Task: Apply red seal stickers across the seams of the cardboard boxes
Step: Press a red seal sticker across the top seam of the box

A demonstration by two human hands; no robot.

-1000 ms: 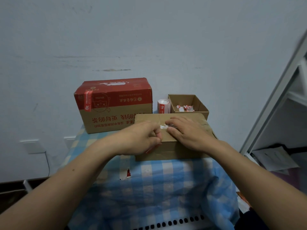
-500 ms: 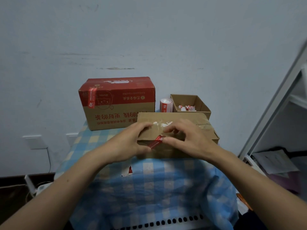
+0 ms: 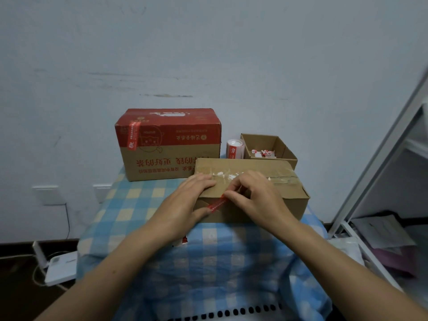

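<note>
Standing at the desk's back-left corner, a red box already carries its seal. Nearer the front edge, the left hand lays straight fingers on the plain box's top while its thumb pins the lower end of a sticker to the front face, apparently to anchor the strip. The right hand, fingers curled, pinches the sticker's upper end at the box's top edge, probably to fold it over. At the back right sit a roll and an open box holding scraps.
</note>
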